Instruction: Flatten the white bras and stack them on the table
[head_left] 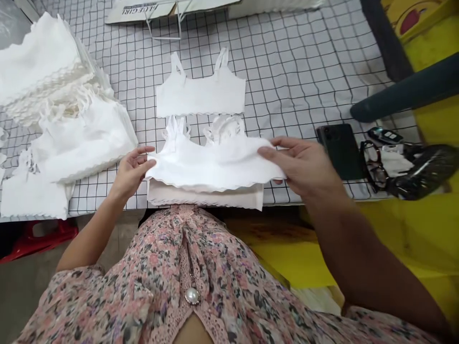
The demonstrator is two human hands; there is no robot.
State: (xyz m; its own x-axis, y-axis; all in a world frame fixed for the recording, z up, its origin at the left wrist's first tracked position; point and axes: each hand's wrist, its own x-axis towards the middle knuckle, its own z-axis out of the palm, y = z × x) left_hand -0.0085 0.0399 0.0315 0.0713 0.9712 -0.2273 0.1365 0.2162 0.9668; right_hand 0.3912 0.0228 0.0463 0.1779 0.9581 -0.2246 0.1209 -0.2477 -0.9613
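A white strappy crop top (215,165) is stretched between my two hands near the table's front edge. My left hand (132,169) pinches its left side between thumb and fingers. On the right, my right hand (301,165) grips the opposite side, thumb on top. Beneath the held top lies a small pile of similar garments (204,195), their scalloped hems showing. Just beyond it, another white crop top (201,95) lies flat with its straps pointing away from me.
Stacks of white tops (82,134) fill the left of the checked tablecloth (287,71). At right are a dark phone (340,150), glasses (373,165), a car key (385,135) and a black plastic bag (426,172). A dark green pole (405,91) juts in; cardboard (132,13) lies at the back.
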